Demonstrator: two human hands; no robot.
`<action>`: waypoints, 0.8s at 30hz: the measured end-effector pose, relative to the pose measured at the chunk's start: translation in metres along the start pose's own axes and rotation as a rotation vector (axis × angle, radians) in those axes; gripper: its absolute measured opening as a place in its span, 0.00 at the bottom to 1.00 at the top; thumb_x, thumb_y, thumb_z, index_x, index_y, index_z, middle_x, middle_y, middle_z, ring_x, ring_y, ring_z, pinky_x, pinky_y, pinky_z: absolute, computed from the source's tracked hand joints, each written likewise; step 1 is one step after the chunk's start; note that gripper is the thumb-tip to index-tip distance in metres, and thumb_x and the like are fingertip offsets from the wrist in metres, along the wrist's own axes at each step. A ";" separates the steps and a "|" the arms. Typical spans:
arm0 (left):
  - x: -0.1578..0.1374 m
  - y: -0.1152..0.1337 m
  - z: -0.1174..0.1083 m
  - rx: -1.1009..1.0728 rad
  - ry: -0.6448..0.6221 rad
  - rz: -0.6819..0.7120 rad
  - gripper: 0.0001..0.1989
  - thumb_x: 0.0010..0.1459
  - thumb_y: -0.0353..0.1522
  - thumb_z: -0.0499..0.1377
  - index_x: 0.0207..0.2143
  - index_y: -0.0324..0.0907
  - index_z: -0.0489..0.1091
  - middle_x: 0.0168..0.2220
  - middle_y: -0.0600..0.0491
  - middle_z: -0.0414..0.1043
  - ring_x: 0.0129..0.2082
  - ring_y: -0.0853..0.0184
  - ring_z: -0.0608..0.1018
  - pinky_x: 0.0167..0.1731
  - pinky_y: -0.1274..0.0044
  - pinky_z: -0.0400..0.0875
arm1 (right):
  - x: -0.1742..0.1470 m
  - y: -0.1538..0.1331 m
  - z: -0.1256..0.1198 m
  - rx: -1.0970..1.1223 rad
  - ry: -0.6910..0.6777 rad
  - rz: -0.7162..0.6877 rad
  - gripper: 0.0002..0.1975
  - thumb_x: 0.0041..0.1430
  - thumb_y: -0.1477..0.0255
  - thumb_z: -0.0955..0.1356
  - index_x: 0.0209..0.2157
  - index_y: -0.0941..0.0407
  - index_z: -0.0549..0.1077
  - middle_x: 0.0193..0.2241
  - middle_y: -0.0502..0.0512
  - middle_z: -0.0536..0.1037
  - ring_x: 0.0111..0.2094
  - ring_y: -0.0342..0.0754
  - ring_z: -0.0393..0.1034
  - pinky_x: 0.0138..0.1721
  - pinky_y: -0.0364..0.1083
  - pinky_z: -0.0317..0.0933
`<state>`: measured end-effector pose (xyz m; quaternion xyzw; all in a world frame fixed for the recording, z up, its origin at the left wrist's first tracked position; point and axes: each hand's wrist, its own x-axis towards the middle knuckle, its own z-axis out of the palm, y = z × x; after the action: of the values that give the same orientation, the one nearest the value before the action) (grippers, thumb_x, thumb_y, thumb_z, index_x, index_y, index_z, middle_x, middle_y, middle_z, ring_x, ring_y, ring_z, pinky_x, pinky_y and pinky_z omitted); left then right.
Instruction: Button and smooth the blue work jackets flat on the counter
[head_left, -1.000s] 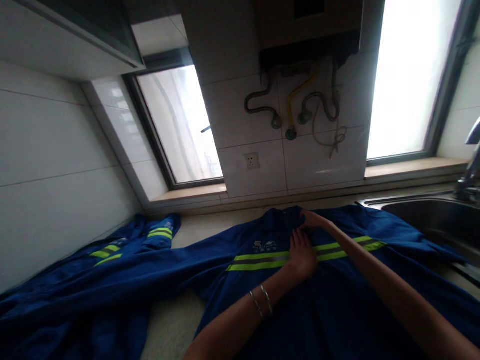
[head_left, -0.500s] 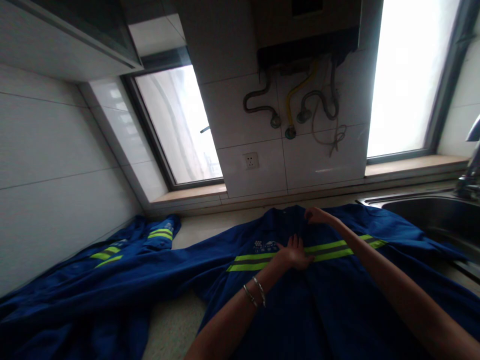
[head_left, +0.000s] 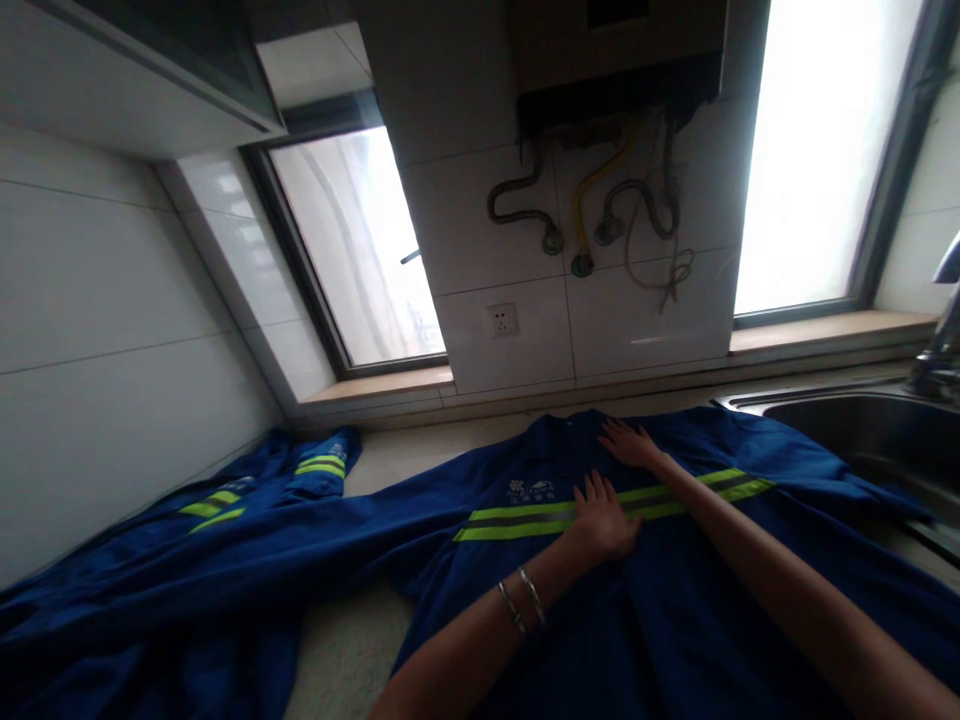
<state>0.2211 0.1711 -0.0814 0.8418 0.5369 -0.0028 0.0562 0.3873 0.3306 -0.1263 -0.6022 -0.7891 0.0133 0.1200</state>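
A blue work jacket [head_left: 525, 590] with yellow-green and grey stripes lies spread out, front up, its collar toward the wall. My left hand [head_left: 602, 520], below two silver bangles [head_left: 521, 600], rests flat on the chest stripe by the front opening, fingers apart. Just below the collar, my right hand [head_left: 630, 444] lies on the cloth with its fingers stretched out. White lettering [head_left: 530, 490] shows on the chest, left of my left hand. One sleeve reaches left across the counter; the other side of the jacket runs right, toward the sink.
More blue striped clothing [head_left: 217, 505] is heaped at the left on the counter [head_left: 341, 645]. A steel sink [head_left: 862, 400] with a faucet [head_left: 934, 365] stands at the right. Hoses [head_left: 581, 205] hang from a heater on the tiled wall, above a socket [head_left: 502, 320].
My right hand has gone from pinching the cloth near the collar to lying flat with fingers spread. My left hand has slid slightly right and toward me.
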 end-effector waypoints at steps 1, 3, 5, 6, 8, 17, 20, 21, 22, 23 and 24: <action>-0.001 0.001 -0.003 0.006 -0.008 0.011 0.43 0.56 0.52 0.37 0.62 0.26 0.44 0.64 0.34 0.36 0.63 0.48 0.44 0.58 0.57 0.44 | 0.000 0.000 0.000 0.001 0.007 -0.001 0.24 0.62 0.58 0.54 0.57 0.49 0.62 0.62 0.56 0.52 0.63 0.58 0.42 0.56 0.69 0.35; -0.003 -0.001 -0.014 0.013 -0.037 0.033 0.46 0.54 0.55 0.36 0.62 0.26 0.45 0.64 0.34 0.37 0.63 0.47 0.45 0.57 0.55 0.47 | 0.000 0.000 0.000 0.016 0.041 0.003 0.25 0.61 0.58 0.55 0.58 0.50 0.60 0.62 0.57 0.53 0.62 0.58 0.44 0.57 0.68 0.36; -0.006 -0.004 -0.025 0.004 -0.085 0.059 0.48 0.52 0.58 0.36 0.63 0.28 0.44 0.64 0.35 0.37 0.63 0.46 0.46 0.55 0.53 0.50 | 0.002 0.000 0.000 0.066 0.097 0.006 0.24 0.61 0.59 0.56 0.57 0.51 0.61 0.61 0.57 0.56 0.61 0.57 0.47 0.57 0.65 0.39; -0.007 -0.006 -0.029 -0.007 -0.116 0.071 0.49 0.51 0.59 0.36 0.63 0.30 0.44 0.64 0.36 0.36 0.63 0.47 0.45 0.54 0.53 0.50 | 0.003 0.001 0.000 0.119 0.141 0.026 0.23 0.61 0.61 0.56 0.56 0.52 0.63 0.59 0.58 0.59 0.60 0.56 0.50 0.58 0.62 0.42; -0.008 -0.010 -0.034 -0.032 -0.185 0.080 0.49 0.50 0.59 0.37 0.64 0.33 0.41 0.65 0.39 0.32 0.64 0.49 0.42 0.55 0.52 0.48 | 0.006 0.005 -0.004 0.251 0.252 0.118 0.21 0.62 0.63 0.55 0.51 0.54 0.69 0.53 0.60 0.69 0.55 0.54 0.60 0.55 0.54 0.51; -0.008 -0.015 -0.028 -0.063 -0.242 0.059 0.49 0.50 0.58 0.39 0.64 0.34 0.35 0.65 0.42 0.22 0.64 0.51 0.35 0.56 0.49 0.39 | 0.026 0.002 -0.037 0.384 0.458 0.240 0.20 0.59 0.72 0.56 0.48 0.60 0.71 0.46 0.62 0.74 0.48 0.53 0.67 0.49 0.48 0.58; -0.007 -0.016 -0.025 -0.077 -0.225 0.076 0.49 0.50 0.58 0.39 0.64 0.35 0.36 0.65 0.42 0.22 0.64 0.51 0.34 0.56 0.50 0.38 | 0.054 -0.030 -0.039 0.403 0.386 0.203 0.18 0.57 0.72 0.59 0.43 0.61 0.74 0.41 0.61 0.77 0.42 0.51 0.71 0.44 0.45 0.61; -0.006 -0.015 -0.021 -0.080 -0.214 0.077 0.49 0.50 0.59 0.39 0.64 0.35 0.36 0.65 0.42 0.22 0.64 0.51 0.34 0.57 0.50 0.38 | 0.065 -0.042 -0.038 0.404 0.352 0.197 0.16 0.56 0.72 0.60 0.41 0.61 0.75 0.38 0.61 0.78 0.39 0.50 0.72 0.42 0.44 0.62; -0.004 -0.015 -0.017 -0.079 -0.198 0.069 0.49 0.50 0.59 0.39 0.64 0.34 0.37 0.65 0.43 0.23 0.64 0.50 0.35 0.57 0.50 0.38 | 0.076 -0.053 -0.036 0.403 0.315 0.191 0.15 0.55 0.71 0.61 0.38 0.62 0.76 0.34 0.60 0.78 0.36 0.49 0.72 0.39 0.43 0.62; -0.002 -0.014 -0.012 -0.075 -0.176 0.050 0.49 0.50 0.59 0.39 0.64 0.34 0.38 0.65 0.43 0.23 0.64 0.50 0.35 0.57 0.50 0.38 | 0.086 -0.064 -0.034 0.400 0.278 0.189 0.14 0.55 0.71 0.61 0.35 0.62 0.76 0.30 0.60 0.78 0.34 0.48 0.72 0.38 0.42 0.62; 0.001 -0.013 -0.007 -0.069 -0.152 0.029 0.49 0.50 0.58 0.40 0.64 0.34 0.39 0.65 0.42 0.24 0.64 0.49 0.36 0.56 0.49 0.38 | 0.096 -0.074 -0.031 0.394 0.245 0.190 0.14 0.55 0.71 0.62 0.32 0.63 0.76 0.27 0.60 0.78 0.32 0.47 0.72 0.36 0.42 0.62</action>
<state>0.2093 0.1778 -0.0759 0.8443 0.5187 -0.0475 0.1257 0.3002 0.3978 -0.0669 -0.6358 -0.6907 0.1051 0.3280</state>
